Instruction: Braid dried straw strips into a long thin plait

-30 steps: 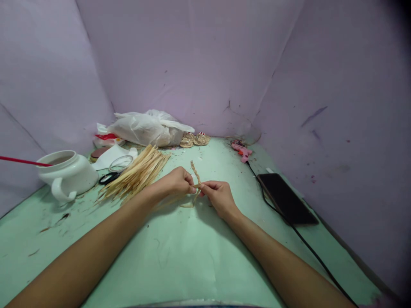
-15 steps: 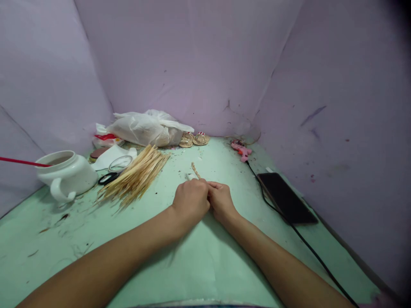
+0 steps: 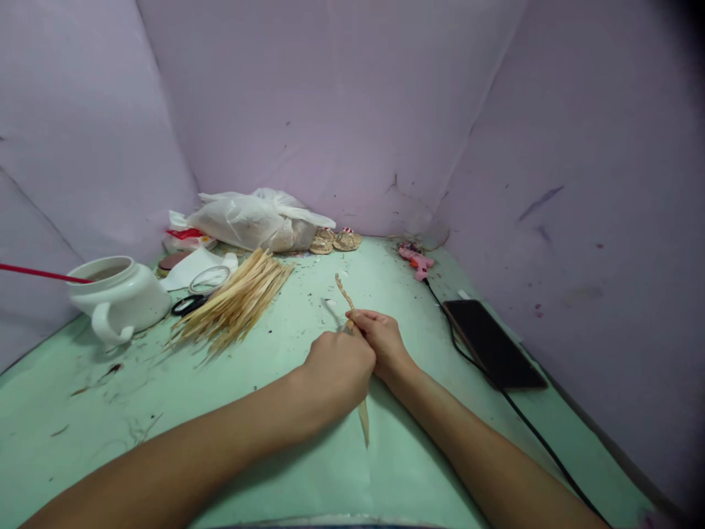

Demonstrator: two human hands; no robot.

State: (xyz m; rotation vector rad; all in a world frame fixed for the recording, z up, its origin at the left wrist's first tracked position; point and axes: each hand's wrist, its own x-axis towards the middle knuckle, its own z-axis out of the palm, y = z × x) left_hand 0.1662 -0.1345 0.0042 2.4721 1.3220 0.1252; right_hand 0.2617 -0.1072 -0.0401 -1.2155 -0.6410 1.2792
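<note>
Both hands meet at the middle of the green table (image 3: 286, 470), working a braided straw strip (image 3: 346, 295) whose plaited end sticks up and away from me. My right hand (image 3: 382, 339) pinches the braid just below that end. My left hand (image 3: 338, 371) is closed in a fist beside it, gripping a loose straw strand (image 3: 363, 423) that runs down toward me from under the fist. The point where braid and strand join is hidden by my fingers.
A bundle of straw strips (image 3: 236, 301) lies left of my hands, with black scissors (image 3: 187, 303), a tape roll (image 3: 208, 280) and a white pot (image 3: 118, 297) holding a red stick. A plastic bag (image 3: 256, 220) and small woven pieces (image 3: 334, 240) sit at the back. A pink glue gun (image 3: 416, 261), its cable and a dark phone (image 3: 490, 342) lie right.
My left hand crossed from the left of the braid to beside my right hand, then pulled back toward me, drawing a straw strand down. The braid's end stands a little higher.
</note>
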